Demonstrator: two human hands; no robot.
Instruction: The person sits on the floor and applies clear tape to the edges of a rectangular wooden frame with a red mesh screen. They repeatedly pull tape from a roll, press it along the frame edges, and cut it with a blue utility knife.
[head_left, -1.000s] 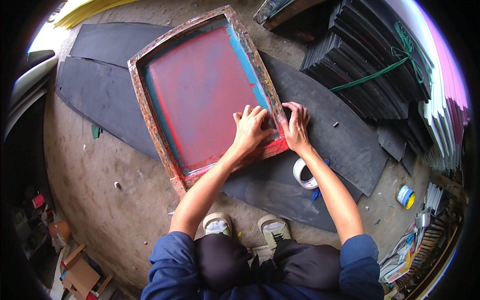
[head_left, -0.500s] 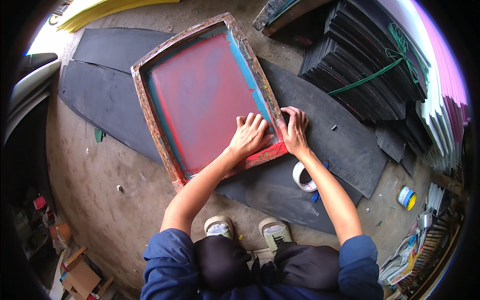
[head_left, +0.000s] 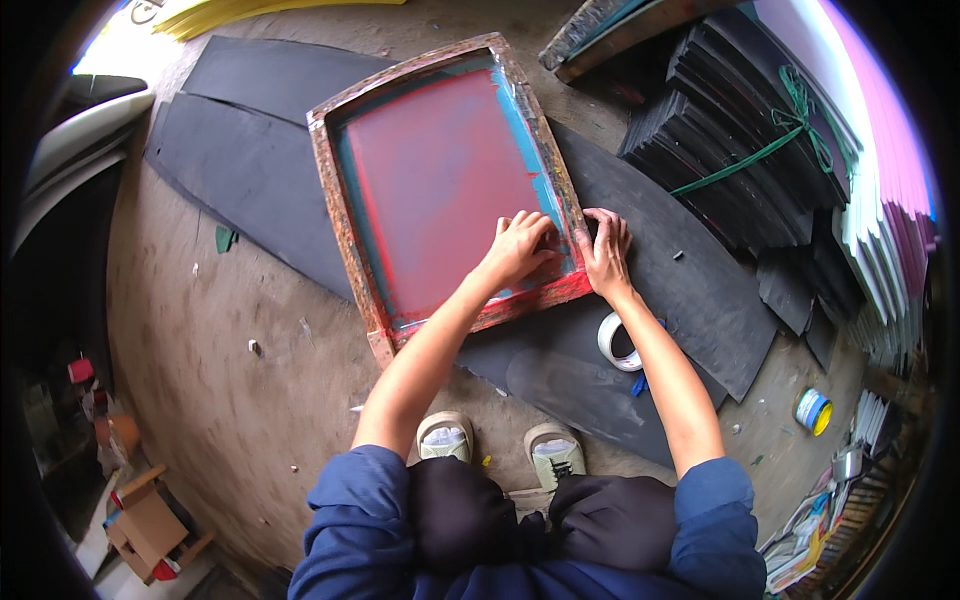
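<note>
Person crouches over a wooden-framed printing screen (head_left: 440, 185) that lies flat on a long dark rubber sheet (head_left: 690, 290) on the dusty concrete floor (head_left: 230, 350). Screen mesh red, with teal along its edges; frame stained red at the near right corner. Left hand (head_left: 520, 248) rests palm down inside the frame near that corner, fingers slightly spread and bent, pressing on the mesh, grasping nothing. Right hand (head_left: 606, 250) sits just beside it on the frame's right rail and the sheet, fingers together and flat, holding nothing. Roll of white tape (head_left: 618, 342) lies on the sheet under the right forearm. Bundled stack of dark sheets (head_left: 740, 150) tied with green cord, upper right. Small blue-and-yellow tin (head_left: 812, 411) on the floor, well apart to the right.
</note>
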